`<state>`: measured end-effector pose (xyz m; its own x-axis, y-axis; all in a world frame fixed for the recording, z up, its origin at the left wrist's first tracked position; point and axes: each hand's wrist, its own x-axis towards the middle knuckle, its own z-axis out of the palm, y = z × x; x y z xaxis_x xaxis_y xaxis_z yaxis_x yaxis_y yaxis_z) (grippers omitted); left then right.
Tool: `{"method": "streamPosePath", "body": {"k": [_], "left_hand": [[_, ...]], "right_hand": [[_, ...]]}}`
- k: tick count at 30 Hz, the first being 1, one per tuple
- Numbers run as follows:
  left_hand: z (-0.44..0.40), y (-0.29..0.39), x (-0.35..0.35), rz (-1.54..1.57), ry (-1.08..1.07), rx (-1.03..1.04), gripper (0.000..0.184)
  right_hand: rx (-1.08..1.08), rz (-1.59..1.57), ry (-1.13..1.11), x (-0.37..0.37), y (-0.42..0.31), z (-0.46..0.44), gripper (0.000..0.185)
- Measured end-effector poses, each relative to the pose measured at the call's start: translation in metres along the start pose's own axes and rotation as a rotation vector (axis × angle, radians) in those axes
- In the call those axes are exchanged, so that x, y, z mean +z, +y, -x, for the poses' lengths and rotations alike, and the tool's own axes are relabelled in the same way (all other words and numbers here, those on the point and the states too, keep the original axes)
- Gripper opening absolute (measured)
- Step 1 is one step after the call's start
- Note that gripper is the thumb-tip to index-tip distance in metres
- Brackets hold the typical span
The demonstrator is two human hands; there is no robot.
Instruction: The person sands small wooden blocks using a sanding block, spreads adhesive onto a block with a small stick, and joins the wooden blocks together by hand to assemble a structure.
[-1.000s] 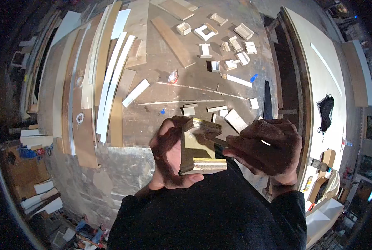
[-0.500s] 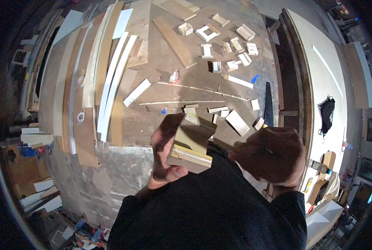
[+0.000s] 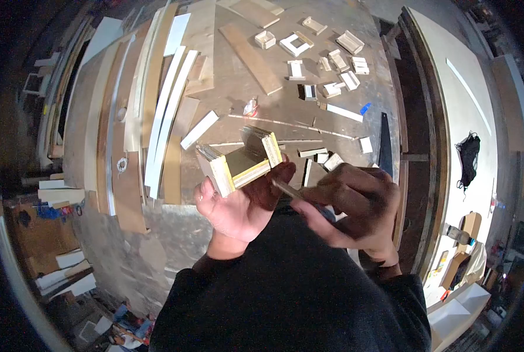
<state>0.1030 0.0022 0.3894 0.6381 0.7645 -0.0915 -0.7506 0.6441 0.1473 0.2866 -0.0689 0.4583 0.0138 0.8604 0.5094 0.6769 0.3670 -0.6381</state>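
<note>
My left hand (image 3: 238,208) is closed round a small U-shaped wooden piece (image 3: 247,164), gripping it from below. Layered, yellowish plywood edges show on its two upright walls and floor, and its open side tilts up. Close to the right-hand wall of the piece, my right hand (image 3: 353,205) is closed on a slim tool (image 3: 286,189). The tool's narrow tip points toward the piece; a dark part shows near the palm, and its exact kind is unclear. Whether tip and wood touch, I cannot tell.
Several small wooden assemblies (image 3: 351,42) lie on the far part of the worktable (image 3: 150,252). Long boards and white strips (image 3: 177,105) cover its left side. A dark saw blade (image 3: 385,141) lies at the right edge, beside a pale panel (image 3: 443,117) bearing black netting (image 3: 468,158).
The wooden piece has turned in my left hand, so its U shape now faces up. My right hand has moved left toward it, and the slim tool has come into sight.
</note>
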Motion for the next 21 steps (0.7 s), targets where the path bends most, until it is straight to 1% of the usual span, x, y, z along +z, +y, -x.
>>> {"method": "streamPosePath", "body": {"k": [1,2,3,4,5,6,9,13,15,16,18,19,21], "left_hand": [[-0.001,-0.001,0.002,-0.002,0.001,-0.006,0.095],[-0.001,-0.003,0.005,0.077,-0.014,-0.018,0.095],[-0.001,-0.004,0.008,0.156,-0.026,-0.030,0.096],[-0.002,-0.004,0.010,0.153,-0.020,-0.034,0.096],[-0.002,-0.005,0.012,0.183,0.014,-0.068,0.097],[-0.002,-0.005,0.013,0.214,0.048,-0.102,0.098],[-0.001,-0.007,0.009,0.127,0.115,-0.109,0.099],[-0.002,-0.006,0.007,0.099,0.145,-0.108,0.100],[-0.004,-0.005,0.009,-0.026,0.128,-0.105,0.098],[-0.005,-0.005,0.009,-0.026,0.128,-0.108,0.098],[-0.007,-0.007,0.009,0.034,0.107,-0.095,0.095],[-0.009,-0.008,0.010,0.035,0.106,-0.101,0.095],[-0.013,-0.010,0.012,0.093,0.015,-0.093,0.089]], "right_hand": [[0.013,0.033,-0.026,0.004,0.002,-0.001,0.018],[-0.063,0.088,0.007,0.007,0.001,-0.005,0.020],[-0.057,0.086,0.011,0.009,0.001,-0.006,0.020],[-0.069,0.098,0.042,0.011,0.002,-0.007,0.022],[-0.079,0.109,0.072,0.013,0.002,-0.008,0.024],[-0.140,0.101,0.110,0.014,0.002,-0.010,0.027],[-0.116,0.094,0.118,0.016,0.002,-0.009,0.026],[-0.105,0.124,0.128,0.011,-0.006,-0.012,0.026],[-0.066,0.137,0.126,0.007,-0.006,-0.008,0.027],[-0.064,0.139,0.127,0.006,-0.004,-0.007,0.027],[-0.032,0.178,0.011,0.003,0.001,-0.004,0.027],[-0.028,0.181,0.012,0.005,0.004,-0.004,0.027],[-0.073,0.103,0.061,0.013,0.008,-0.007,0.023]]}}
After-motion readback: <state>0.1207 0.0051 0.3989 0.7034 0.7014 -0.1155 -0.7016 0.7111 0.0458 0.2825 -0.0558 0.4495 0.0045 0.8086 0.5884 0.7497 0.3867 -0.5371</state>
